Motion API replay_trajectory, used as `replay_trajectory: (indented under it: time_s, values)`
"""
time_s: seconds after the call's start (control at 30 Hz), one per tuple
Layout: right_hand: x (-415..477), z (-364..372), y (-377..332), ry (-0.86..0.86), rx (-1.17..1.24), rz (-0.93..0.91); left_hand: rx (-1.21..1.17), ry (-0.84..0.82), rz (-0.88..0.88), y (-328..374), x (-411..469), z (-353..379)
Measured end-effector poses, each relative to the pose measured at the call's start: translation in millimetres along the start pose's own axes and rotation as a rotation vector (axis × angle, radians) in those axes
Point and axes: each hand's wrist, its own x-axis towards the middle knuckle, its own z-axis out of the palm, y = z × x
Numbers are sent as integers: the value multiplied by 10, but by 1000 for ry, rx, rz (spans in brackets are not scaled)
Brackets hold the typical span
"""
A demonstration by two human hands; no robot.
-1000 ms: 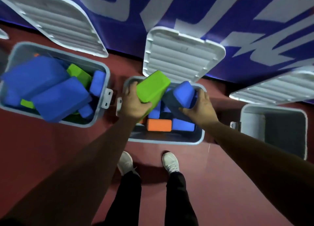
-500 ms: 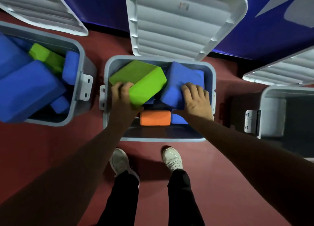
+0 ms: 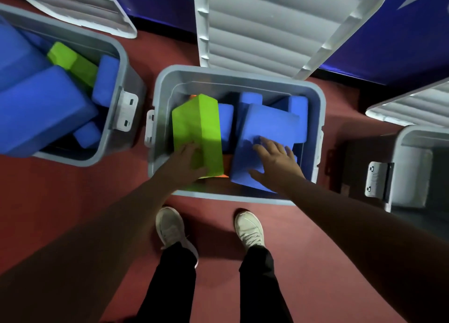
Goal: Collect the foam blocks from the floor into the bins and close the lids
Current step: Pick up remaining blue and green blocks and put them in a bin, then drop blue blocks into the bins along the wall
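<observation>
green block [image 3: 196, 130] | blue block [image 3: 264, 126] | bin [image 3: 238, 76] grey | lid [image 3: 267, 24] white, ribbed | floor [image 3: 73, 196] dark red | shoes [image 3: 170, 228] white

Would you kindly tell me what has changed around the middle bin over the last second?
The green block and the big blue block, held above the middle bin a second ago, have gone down into it, covering most of the orange block. The left hand still holds the green one; the right hand now lies flat on the blue one. The lids stay open.
</observation>
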Motion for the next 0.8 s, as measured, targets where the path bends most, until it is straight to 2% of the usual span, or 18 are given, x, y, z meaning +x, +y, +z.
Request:
replay_trajectory:
  time_s: [0.17, 0.23, 0.37, 0.5, 0.6, 0.8]
  values:
    - [-8, -896, -253, 161, 100, 72, 42, 246, 60, 623, -61, -648]
    - [-74, -1486, -396, 236, 112, 42, 43, 385, 85, 990, -190, -1113]
    - [-424, -2866, -798, 358, 128, -52, 72, 546, 112, 1809, -752, -2192]
    - [-1049, -4096, -1345, 454, 114, -169, -39, 697, 52, 2550, -1633, -3234]
    - [-1538, -4760, -1794, 500, 102, -252, -54, 784, 12, 2891, -2403, -3838]
    - [-2258, -5506, -2903, 529, 97, -468, -66, 1045, -96, 2859, -4141, -4461]
